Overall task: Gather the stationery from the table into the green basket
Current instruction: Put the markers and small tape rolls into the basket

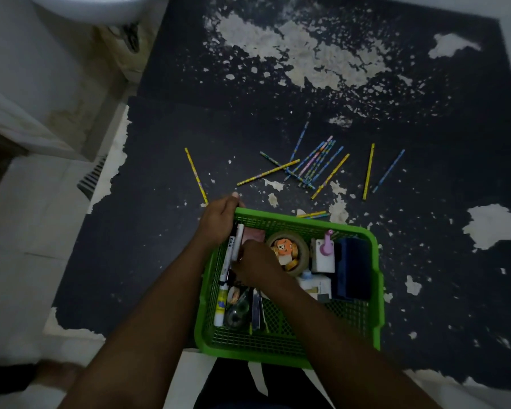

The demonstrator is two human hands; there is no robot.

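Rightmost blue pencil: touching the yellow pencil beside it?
Apart. Head view shows bare dark tabletop between the blue pencil and the yellow pencil along their whole length.

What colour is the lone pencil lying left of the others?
The lone pencil is yellow with small printed marks; head view.

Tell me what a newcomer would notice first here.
The bright green plastic mesh basket at the near edge stands out, with the left hand gripping its far-left corner and the right hand inside. Beyond it, thin blue and yellow pencils lie scattered on the dark, peeling table.
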